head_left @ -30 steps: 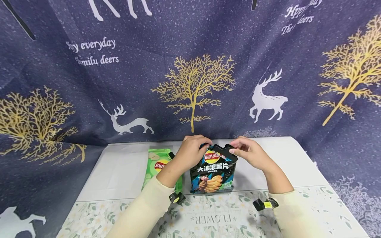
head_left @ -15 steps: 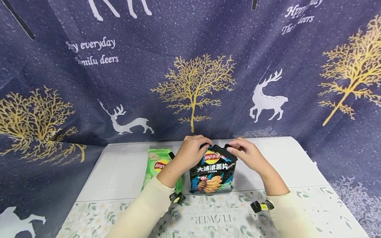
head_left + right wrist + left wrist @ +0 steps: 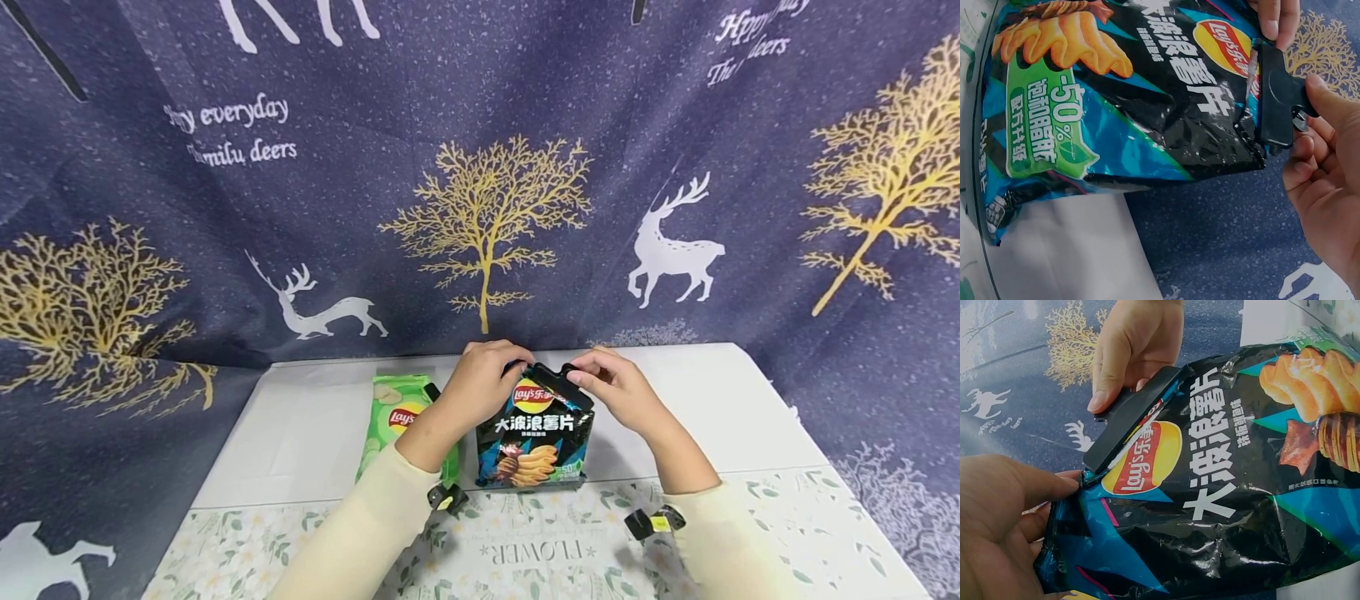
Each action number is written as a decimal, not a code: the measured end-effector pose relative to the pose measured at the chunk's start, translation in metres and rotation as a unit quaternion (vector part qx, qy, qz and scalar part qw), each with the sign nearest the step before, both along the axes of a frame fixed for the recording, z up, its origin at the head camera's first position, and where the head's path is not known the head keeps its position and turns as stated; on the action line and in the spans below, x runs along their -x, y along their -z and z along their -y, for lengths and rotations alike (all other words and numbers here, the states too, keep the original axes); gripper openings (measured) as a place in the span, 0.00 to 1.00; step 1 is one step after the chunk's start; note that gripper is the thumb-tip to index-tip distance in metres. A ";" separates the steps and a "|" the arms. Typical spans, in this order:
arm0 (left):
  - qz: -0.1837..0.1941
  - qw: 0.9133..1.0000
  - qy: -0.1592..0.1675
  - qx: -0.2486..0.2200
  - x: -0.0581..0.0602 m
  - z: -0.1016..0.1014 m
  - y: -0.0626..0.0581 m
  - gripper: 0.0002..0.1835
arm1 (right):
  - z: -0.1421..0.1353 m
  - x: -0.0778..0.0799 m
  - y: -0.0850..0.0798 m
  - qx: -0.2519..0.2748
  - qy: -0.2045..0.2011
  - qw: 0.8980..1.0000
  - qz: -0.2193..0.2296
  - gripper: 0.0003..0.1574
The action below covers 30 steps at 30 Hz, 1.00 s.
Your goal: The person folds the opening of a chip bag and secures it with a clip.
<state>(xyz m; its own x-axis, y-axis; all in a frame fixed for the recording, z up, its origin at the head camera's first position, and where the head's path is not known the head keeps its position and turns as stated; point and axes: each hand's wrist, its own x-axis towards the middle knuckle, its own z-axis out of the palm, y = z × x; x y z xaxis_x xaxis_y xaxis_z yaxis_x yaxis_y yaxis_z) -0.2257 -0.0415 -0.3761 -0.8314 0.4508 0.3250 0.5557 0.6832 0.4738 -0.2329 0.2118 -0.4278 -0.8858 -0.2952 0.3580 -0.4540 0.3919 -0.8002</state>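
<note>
A black and blue potato chip bag (image 3: 528, 458) stands upright in the middle of the table. Its top left corner is pinched between the thumb and fingers of my left hand (image 3: 480, 385). Across the right part of the bag's top edge sits a black bag clip (image 3: 1275, 100), its long jaws lying along the edge. My right hand (image 3: 618, 392) pinches the clip's handle between thumb and fingers, as the right wrist view shows. In the left wrist view, the clip (image 3: 1125, 428) reaches close to my left thumb.
A green chip bag (image 3: 401, 396) lies just left of the black one, partly behind my left forearm, with a dark clip-like strip (image 3: 432, 391) at its edge. A flower-print cloth (image 3: 540, 533) covers the front of the white table (image 3: 300, 425). A blue curtain (image 3: 330, 208) hangs behind.
My right hand has shifted a little to the left, with the clip moving the same way along the bag's top. The bag has moved slightly left. My left hand stays in place.
</note>
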 end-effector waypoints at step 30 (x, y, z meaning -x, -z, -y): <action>-0.003 1.000 -0.001 0.001 -0.002 0.000 -0.003 0.11 | 0.019 -0.025 -0.021 0.038 0.028 0.999 0.009 0.14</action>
<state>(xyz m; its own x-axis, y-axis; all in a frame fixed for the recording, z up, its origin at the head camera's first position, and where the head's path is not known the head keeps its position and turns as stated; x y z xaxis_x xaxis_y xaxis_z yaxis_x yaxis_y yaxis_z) -0.2241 -0.0413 -0.3733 -0.8301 0.4504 0.3289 0.5575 0.6850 0.4690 -0.2081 0.1933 -0.4068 -0.9068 -0.2171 0.3613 -0.4181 0.3552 -0.8361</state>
